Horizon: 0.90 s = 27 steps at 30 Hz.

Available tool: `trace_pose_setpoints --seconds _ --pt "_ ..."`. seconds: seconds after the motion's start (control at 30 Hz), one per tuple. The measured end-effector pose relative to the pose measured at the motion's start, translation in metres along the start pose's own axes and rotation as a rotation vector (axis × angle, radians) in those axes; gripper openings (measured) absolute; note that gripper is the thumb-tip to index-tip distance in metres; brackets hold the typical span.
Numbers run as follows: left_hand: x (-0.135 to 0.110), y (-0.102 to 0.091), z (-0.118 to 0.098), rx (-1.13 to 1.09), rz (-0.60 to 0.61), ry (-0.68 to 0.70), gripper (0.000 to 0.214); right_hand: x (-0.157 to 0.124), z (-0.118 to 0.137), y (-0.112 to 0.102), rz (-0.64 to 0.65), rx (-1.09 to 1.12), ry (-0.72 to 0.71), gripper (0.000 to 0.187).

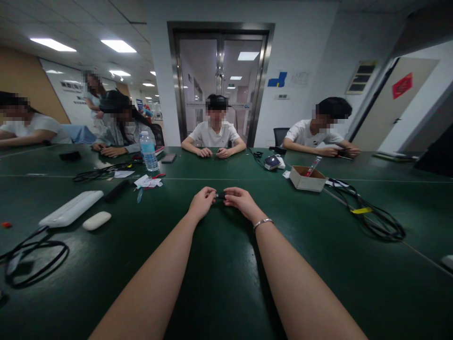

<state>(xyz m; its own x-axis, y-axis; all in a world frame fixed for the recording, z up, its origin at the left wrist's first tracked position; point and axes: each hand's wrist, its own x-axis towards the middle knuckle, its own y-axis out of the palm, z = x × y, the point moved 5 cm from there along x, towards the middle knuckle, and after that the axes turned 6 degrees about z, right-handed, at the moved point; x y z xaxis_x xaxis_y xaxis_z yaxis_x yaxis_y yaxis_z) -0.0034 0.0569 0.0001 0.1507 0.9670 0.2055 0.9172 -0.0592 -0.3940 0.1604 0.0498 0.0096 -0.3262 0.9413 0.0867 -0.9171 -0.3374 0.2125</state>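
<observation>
Both my arms stretch forward over the dark green table. My left hand and my right hand meet at the middle, fingers pinched on the two ends of a small black object held just above the tabletop. A silver bracelet circles my right wrist. What the small object is I cannot make out.
A white power strip and white mouse-like piece lie left, with black cables. A water bottle and papers sit behind. A cardboard box and cable coil lie right. Several people sit across the table.
</observation>
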Motion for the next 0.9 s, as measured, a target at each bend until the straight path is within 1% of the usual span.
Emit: trace_pose_setpoints --seconds 0.33,0.7,0.9 --pt "0.0013 -0.0003 0.0022 -0.009 -0.017 0.008 0.024 0.0004 -0.0005 -0.0001 -0.009 -0.001 0.004 0.022" --pt "0.0015 -0.002 0.0025 0.029 -0.042 0.01 0.022 0.0002 -0.0005 -0.0004 -0.004 -0.005 0.003 0.021" --pt "-0.0007 -0.0026 -0.0025 0.052 -0.042 0.024 0.022 0.0 0.0007 0.0011 -0.007 -0.006 0.01 0.021"
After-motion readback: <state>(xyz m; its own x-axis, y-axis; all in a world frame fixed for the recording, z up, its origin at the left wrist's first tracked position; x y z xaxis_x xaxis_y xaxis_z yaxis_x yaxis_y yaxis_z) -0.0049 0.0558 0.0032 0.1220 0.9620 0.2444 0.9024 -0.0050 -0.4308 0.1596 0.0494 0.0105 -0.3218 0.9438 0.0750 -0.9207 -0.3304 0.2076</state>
